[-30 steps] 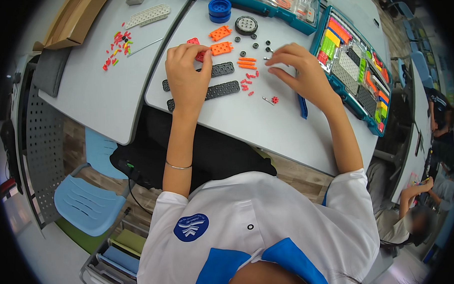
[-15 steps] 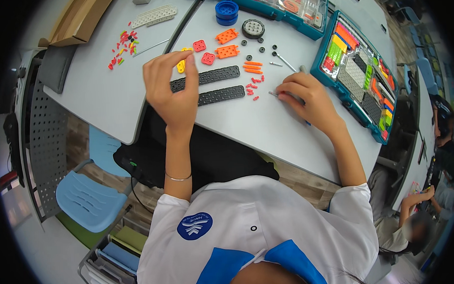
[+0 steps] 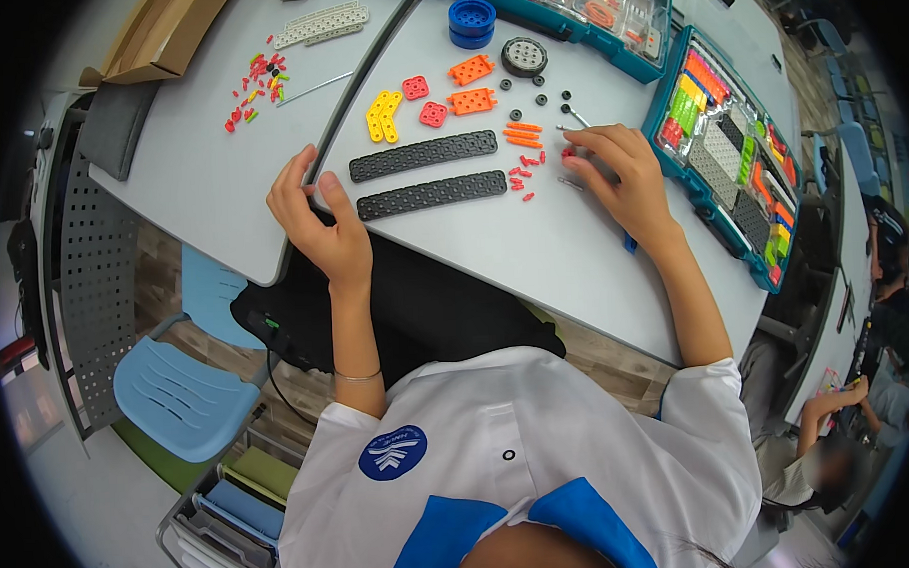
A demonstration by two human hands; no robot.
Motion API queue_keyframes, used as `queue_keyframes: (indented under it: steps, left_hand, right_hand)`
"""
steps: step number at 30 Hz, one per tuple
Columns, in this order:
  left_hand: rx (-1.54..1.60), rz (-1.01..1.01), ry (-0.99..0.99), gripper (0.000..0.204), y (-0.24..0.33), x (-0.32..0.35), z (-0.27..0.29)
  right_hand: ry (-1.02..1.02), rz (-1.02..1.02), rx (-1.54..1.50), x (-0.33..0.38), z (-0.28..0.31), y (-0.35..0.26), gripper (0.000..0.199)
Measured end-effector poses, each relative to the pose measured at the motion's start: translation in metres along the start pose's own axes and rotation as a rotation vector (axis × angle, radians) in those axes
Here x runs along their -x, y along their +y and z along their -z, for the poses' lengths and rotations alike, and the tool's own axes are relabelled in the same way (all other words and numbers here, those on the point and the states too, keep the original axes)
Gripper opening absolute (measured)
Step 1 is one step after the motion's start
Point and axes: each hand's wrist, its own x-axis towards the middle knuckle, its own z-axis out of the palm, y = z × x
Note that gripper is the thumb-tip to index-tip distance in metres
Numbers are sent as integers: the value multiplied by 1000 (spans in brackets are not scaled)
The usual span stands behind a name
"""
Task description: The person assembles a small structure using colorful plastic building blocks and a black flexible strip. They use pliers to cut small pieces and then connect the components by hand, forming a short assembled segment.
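Note:
My left hand is open over the near edge of the table, fingers apart, holding nothing. To its right lie two black perforated beams, with two yellow angled pieces beyond them. My right hand is closed at the fingertips, with a small red piece between thumb and forefinger; its exact shape is partly hidden. Beside the thumb a short grey pin rests on the table. Several small red pegs are scattered just left of this hand. Part of a blue thing shows under the wrist.
Orange plates, red square plates, a blue wheel hub and a black tyre lie farther back. A teal case of sorted parts stands at right. More small pegs and an open cardboard box are at left.
My left hand has moved left and toward me, uncovering the yellow pieces and beams, and its fingers have spread. My right hand has shifted slightly away from me; the grey pin now lies beside it.

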Motion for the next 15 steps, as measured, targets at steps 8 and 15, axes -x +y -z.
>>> queue_keyframes:
  steps: [8,15]
  left_hand:
    - [-31,-11,-139,16,-2,-2,-5]
    - [-8,56,-131,16,0,-5,-8]
  right_hand:
    - [97,-48,-8,15,-2,1,18]
    - [113,-70,-47,10,-5,4,17]
